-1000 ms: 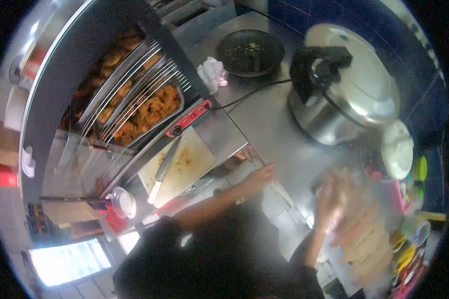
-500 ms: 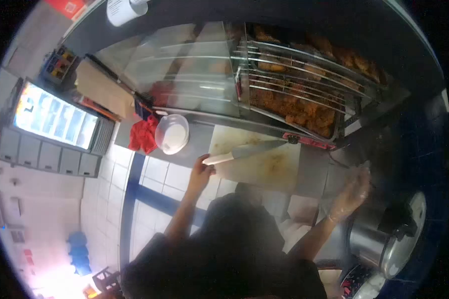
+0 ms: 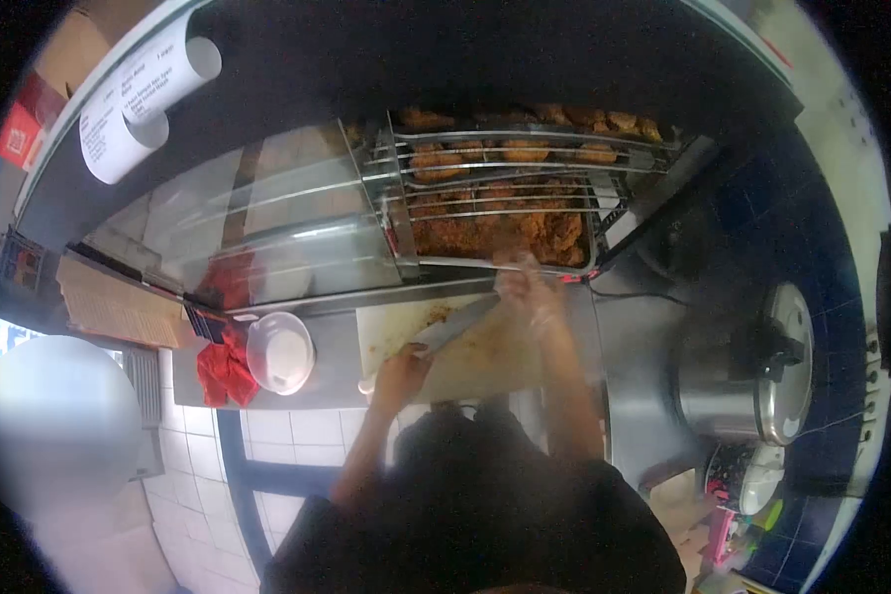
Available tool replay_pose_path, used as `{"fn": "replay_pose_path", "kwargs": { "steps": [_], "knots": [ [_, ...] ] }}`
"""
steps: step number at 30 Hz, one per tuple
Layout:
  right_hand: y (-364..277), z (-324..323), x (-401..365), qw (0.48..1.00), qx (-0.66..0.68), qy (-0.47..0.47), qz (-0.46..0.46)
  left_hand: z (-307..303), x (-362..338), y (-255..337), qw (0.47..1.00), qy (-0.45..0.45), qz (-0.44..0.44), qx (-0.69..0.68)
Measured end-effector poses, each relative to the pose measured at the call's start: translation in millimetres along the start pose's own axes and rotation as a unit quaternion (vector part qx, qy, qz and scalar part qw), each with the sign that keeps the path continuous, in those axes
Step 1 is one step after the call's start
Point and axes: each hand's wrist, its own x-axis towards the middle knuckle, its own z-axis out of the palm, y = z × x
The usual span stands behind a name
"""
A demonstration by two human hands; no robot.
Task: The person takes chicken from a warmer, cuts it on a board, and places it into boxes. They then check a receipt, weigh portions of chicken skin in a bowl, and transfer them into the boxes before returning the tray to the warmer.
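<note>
My left hand (image 3: 403,376) is closed around the white handle of a large knife (image 3: 457,329). Its blade slants up to the right over a stained white cutting board (image 3: 381,322). My right hand (image 3: 527,289), in a clear plastic glove, reaches past the board to the front edge of a tray of brown fried pieces (image 3: 480,236). Motion smears its fingers, and I cannot tell whether they grip anything. The tray stands in a glass-fronted display case (image 3: 267,213), below wire racks (image 3: 505,156) with more fried pieces.
Left of the board are a clear plastic tub (image 3: 280,353) with white contents and a red cloth (image 3: 225,368). A big steel pot (image 3: 728,371) with a lid stands at the right. Printed paper slips (image 3: 134,109) hang at upper left. A cable (image 3: 639,295) lies on the steel counter.
My right hand has swung from the right side in to the tray's edge. My left hand now wraps the knife handle more fully, over the board. The view has turned rightward.
</note>
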Motion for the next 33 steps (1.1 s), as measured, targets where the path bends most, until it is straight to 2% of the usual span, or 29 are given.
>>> {"fn": "replay_pose_path", "kwargs": {
  "steps": [1, 4, 6, 7, 10, 11, 12, 13, 14, 15, 16, 17, 18, 20, 21, 22, 23, 24, 26, 27, 28, 30, 33],
  "knots": [
    [6.6, 4.9, 10.5, 0.972, 0.228, 0.034, 0.047, 3.2, -1.5, -2.3, 1.0, 0.003, -0.002, -0.021],
    [6.2, 9.8, 30.8, 0.96, 0.277, 0.048, 0.013, 14.6, -4.0, -13.4, 0.998, 0.0, -0.023, -0.053],
    [-3.9, 4.6, 44.4, 0.968, 0.244, 0.046, -0.044, 17.6, -14.4, -18.0, 0.999, 0.004, 0.006, -0.033],
    [-7.6, 5.4, 54.0, 0.963, 0.258, 0.056, -0.047, 16.4, -19.9, -19.4, 0.997, -0.004, 0.025, -0.077],
    [-29.1, -0.8, 51.5, 0.978, 0.209, 0.026, -0.002, 10.2, -27.1, -28.2, 0.998, -0.029, -0.009, -0.064],
    [-32.5, -7.9, 43.5, 0.978, 0.206, 0.034, 0.013, 11.8, -29.2, -34.3, 0.994, -0.026, -0.017, -0.102],
    [-36.5, -14.7, 37.0, 0.992, 0.115, -0.013, 0.056, 10.4, -30.2, -31.0, 0.989, -0.02, -0.025, -0.142],
    [-42.7, -19.5, 30.9, 0.993, 0.022, -0.065, 0.096, 8.6, -33.0, -26.6, 0.993, -0.018, -0.04, -0.105],
    [-49.6, -16.7, 18.2, 0.992, 0.018, -0.067, 0.101, 9.1, -34.7, -26.7, 0.993, -0.017, -0.052, -0.106],
    [-56.2, -4.8, -1.2, 0.97, -0.208, -0.002, -0.125, 14.1, -33.7, -30.9, 0.991, -0.01, -0.052, -0.121],
    [-65.0, 9.1, -15.3, 0.845, -0.407, 0.062, -0.34, 17.1, -34.5, -35.5, 0.99, -0.001, -0.052, -0.134],
    [-79.8, 25.2, -20.7, 0.847, -0.404, 0.056, -0.341, 17.3, -35.5, -32.9, 0.99, 0.004, -0.056, -0.131],
    [-97.1, 43.6, -23.5, 0.773, -0.442, 0.035, -0.453, 18.7, -34.6, -25.8, 0.991, -0.014, -0.045, -0.125],
    [-118.0, 78.2, -17.7, 0.686, -0.451, 0.001, -0.571, 22.6, -34.7, -10.4, 0.994, -0.01, 0.009, -0.113],
    [-125.5, 97.5, -12.1, 0.641, -0.481, 0.052, -0.595, 18.5, -32.7, 0.5, 0.996, -0.041, -0.004, -0.082],
    [-132.0, 115.2, -9.4, 0.592, -0.509, 0.102, -0.616, 23.4, -35.5, 9.0, 0.997, -0.001, 0.034, -0.073],
    [-136.7, 124.5, -6.8, 0.633, -0.516, 0.049, -0.575, 28.3, -32.5, 2.5, 0.996, -0.002, 0.074, -0.053],
    [-140.3, 131.1, -1.8, 0.628, -0.508, 0.031, -0.588, 27.1, -34.0, 10.6, 0.996, 0.019, 0.066, -0.058],
    [-143.7, 146.7, 5.0, 0.661, -0.554, 0.043, -0.504, 26.3, -39.1, 24.4, 0.993, -0.002, 0.077, -0.093],
    [-154.8, 156.7, -4.5, 0.655, -0.556, 0.029, -0.51, 25.7, -41.1, 25.0, 0.995, -0.021, 0.04, -0.086],
    [-167.5, 161.8, -9.1, 0.673, -0.634, -0.042, -0.378, 27.7, -43.0, 20.2, 0.995, -0.017, 0.034, -0.095],
    [-172.6, 164.7, -15.6, 0.668, -0.7, -0.1, -0.233, 34.9, -45.1, 12.8, 0.992, -0.013, 0.047, -0.118],
    [-171.0, 158.6, -16.9, 0.673, -0.67, 0.017, -0.312, 38.1, -50.6, 3.0, 0.986, 0.002, 0.065, -0.153]
  ]
}}
